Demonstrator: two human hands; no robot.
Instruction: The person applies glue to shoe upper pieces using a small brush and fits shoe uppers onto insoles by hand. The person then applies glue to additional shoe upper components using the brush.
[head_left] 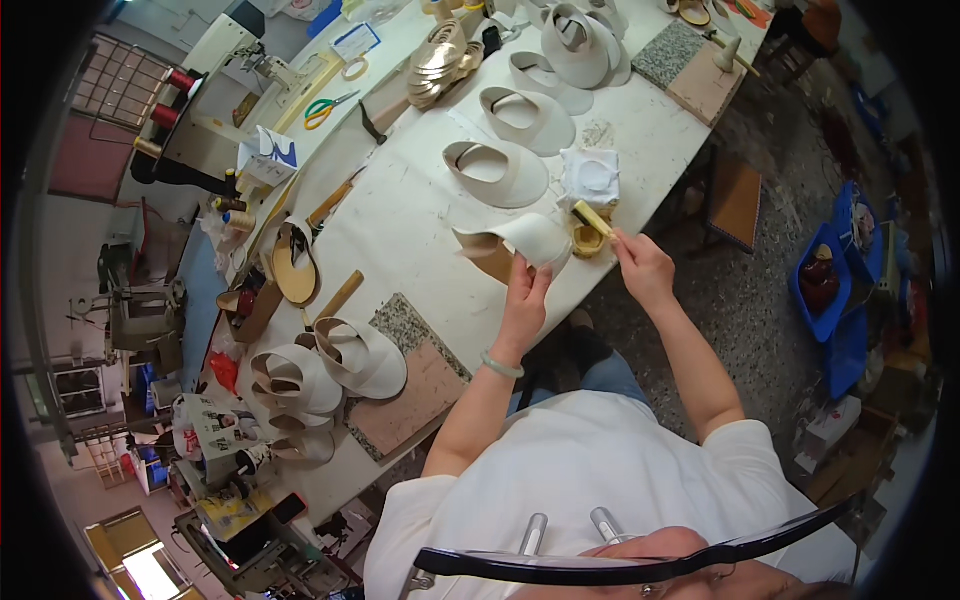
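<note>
My left hand grips a white shoe upper by its near edge, with fingers and thumb closed on it. The tan inner side of the upper shows at its left end. In my right hand is a glue brush with a pale yellow head, held between closed fingers. The brush lies over a small yellowish glue pot, just right of the upper. Whether its tip touches the pot I cannot tell. Behind the pot sits a white cloth-like square. More white uppers stand in a row beyond.
Several white uppers are grouped at the left, beside a speckled stone slab. Green-and-orange scissors and a sewing machine are at the far left. Gold shoe pieces lie farther back. Blue bins stand at the right.
</note>
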